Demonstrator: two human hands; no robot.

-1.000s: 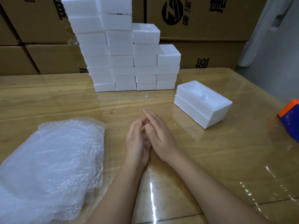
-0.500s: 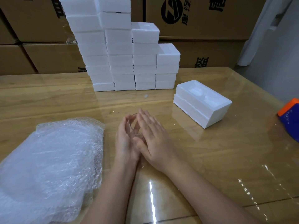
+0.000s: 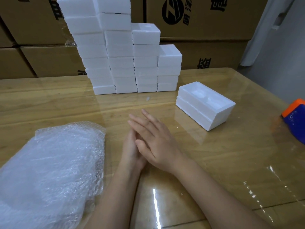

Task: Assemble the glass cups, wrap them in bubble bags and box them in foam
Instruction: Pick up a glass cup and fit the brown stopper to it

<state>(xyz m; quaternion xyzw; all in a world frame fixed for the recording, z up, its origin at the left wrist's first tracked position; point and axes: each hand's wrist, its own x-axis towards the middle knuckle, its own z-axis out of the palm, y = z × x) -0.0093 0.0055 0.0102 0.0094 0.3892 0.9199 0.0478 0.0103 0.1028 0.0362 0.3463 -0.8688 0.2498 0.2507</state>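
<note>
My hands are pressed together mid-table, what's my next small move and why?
Probably part them and send the left hand to the bubble bags beside it: both hands look empty, no cup shows, and the right hand lies over the left.

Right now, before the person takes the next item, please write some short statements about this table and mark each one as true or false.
1. The pile of bubble bags lies to the left of both hands. True.
2. The right hand grips a glass cup. False: its fingers are straight, it lies over the left hand, and no cup shows.
3. One single foam box stands apart, to the right of the foam box stacks. True.
4. The foam box stacks stand on cardboard. False: they stand on the table; the cardboard cartons are behind it.
5. The orange and blue object lies on the bubble bags. False: it is at the table's right edge.
</note>
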